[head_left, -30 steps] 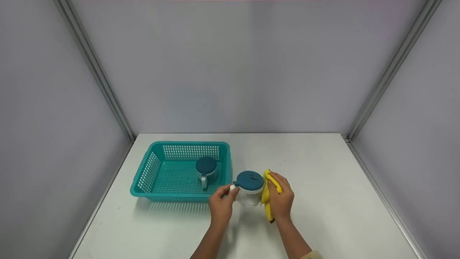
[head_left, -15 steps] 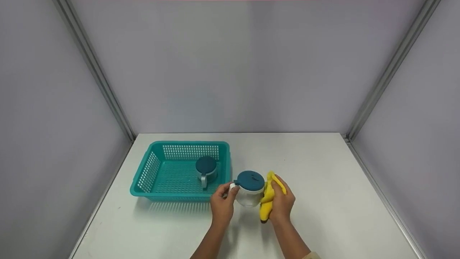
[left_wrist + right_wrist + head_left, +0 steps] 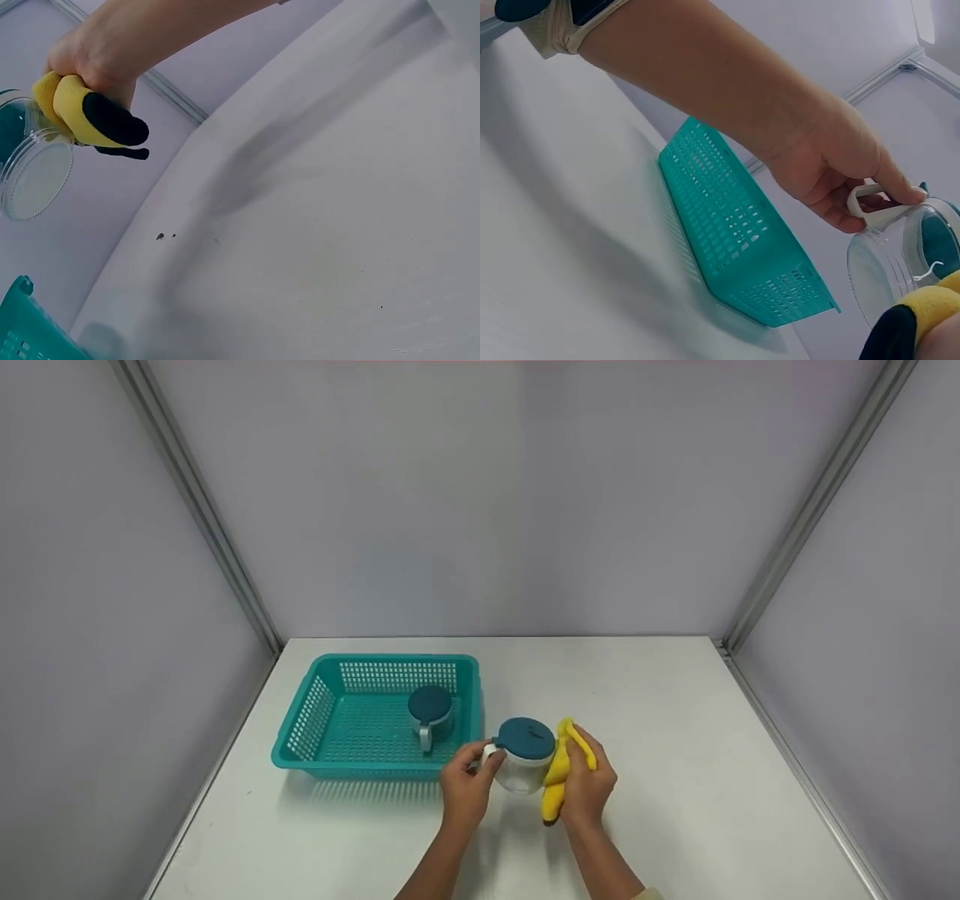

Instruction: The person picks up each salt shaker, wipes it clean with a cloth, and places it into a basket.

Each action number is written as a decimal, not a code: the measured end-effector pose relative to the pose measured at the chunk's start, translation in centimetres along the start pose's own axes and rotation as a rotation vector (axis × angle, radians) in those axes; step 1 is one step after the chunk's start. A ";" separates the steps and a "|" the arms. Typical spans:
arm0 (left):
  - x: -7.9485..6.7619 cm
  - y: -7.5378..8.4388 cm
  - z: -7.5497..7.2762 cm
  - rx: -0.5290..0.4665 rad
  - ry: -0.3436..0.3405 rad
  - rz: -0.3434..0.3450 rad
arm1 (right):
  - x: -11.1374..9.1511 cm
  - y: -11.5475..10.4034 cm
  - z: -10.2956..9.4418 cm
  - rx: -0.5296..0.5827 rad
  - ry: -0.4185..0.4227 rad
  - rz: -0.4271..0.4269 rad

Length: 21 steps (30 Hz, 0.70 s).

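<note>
A clear jar (image 3: 520,775) with a blue lid and a white handle is held up off the table, its shadow below. With finger and thumb, my left hand (image 3: 466,789) pinches the handle (image 3: 874,206) at its left side. My right hand (image 3: 589,780) grips a soft yellow cloth (image 3: 558,771) with black ends, which touches the jar's right side. One black end (image 3: 114,120) hangs below the hand. In the left wrist view, the jar's round base (image 3: 39,180) faces the camera. Part of the cloth is hidden in my right palm.
Left of my hands, a teal plastic basket (image 3: 375,770) stands on the white table (image 3: 675,720). Inside it, towards the right, is a second jar (image 3: 430,705) with a dark blue lid and a handle. Grey panels (image 3: 450,495) enclose the back and sides.
The cloth's lower end has swung left, below the jar, as my right hand turned. The jar and my left hand have shifted slightly right. The basket has stayed put.
</note>
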State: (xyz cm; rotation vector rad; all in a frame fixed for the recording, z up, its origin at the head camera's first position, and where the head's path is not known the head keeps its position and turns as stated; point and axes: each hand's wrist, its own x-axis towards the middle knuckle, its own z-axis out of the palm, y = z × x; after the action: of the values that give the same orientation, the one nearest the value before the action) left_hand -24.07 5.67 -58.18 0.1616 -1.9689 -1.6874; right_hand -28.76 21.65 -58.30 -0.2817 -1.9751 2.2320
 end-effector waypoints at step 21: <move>-0.3 1.6 0.1 0.008 0.108 -0.039 | -1.6 2.6 0.7 -0.201 0.106 -0.786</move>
State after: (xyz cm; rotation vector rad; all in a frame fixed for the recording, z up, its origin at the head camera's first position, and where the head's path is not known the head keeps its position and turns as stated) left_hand -23.42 6.21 -56.80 0.2895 -1.9039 -1.6596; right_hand -27.37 20.24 -60.75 0.3063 -1.8119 1.4952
